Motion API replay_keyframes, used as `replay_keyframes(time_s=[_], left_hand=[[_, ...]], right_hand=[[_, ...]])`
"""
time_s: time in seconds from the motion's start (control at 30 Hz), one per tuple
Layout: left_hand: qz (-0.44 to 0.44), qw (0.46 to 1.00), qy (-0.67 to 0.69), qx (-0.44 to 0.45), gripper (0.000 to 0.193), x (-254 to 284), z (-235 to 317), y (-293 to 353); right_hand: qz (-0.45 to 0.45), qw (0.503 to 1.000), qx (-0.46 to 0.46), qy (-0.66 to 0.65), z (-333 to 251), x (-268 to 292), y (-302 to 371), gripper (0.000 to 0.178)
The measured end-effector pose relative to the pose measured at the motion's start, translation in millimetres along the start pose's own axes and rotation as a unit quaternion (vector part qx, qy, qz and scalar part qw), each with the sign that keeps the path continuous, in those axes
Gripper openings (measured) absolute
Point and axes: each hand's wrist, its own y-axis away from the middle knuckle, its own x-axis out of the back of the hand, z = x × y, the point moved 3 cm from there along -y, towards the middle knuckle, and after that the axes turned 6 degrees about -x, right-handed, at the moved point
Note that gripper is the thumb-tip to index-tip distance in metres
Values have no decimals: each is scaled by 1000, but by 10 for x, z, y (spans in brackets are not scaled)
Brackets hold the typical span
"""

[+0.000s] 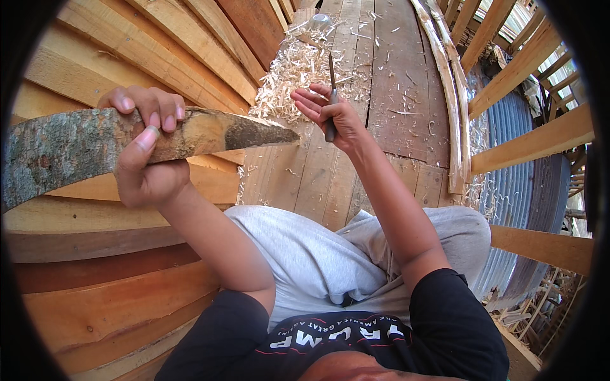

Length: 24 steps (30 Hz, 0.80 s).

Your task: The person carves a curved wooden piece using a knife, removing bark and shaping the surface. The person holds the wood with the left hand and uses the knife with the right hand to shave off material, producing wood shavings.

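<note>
My left hand grips a thick piece of wood with rough grey bark, its fingers over the top edge and the thumb across the near face. The wood runs from the left edge of view and tapers to a pared, pointed end on the right, where pale cut wood shows. To the right of that tip, my right hand holds a knife by its dark handle, between thumb and palm. The narrow blade points away from me, apart from the wood. Some fingers of this hand are loosely extended.
Plank wall boards rise at the left. Curled wood shavings pile on the plank floor, with a metal bowl-like object at the far end. Long peeled poles lie along the right, beside wooden railing slats and corrugated sheeting.
</note>
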Motion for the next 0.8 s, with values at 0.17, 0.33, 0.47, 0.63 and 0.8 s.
replay_keyframes(time_s=[0.17, 0.33, 0.47, 0.63, 0.8], left_hand=[[18, 1000, -6, 3, 37, 22, 0, 9], [27, 1000, -12, 2, 37, 38, -3, 8], [28, 1000, -10, -2, 36, 44, 0, 7], [34, 999, -9, -1, 36, 72, -2, 7], [24, 1000, -12, -5, 36, 68, 6, -2]], right_hand=[[54, 997, -22, 58, 34, 37, -20, 67], [102, 985, -52, 128, 104, 110, -19, 53], [116, 979, -64, 152, 118, 70, 9, 48], [121, 977, -71, 163, 140, 101, -11, 51], [130, 973, -71, 178, 156, 100, -14, 47]])
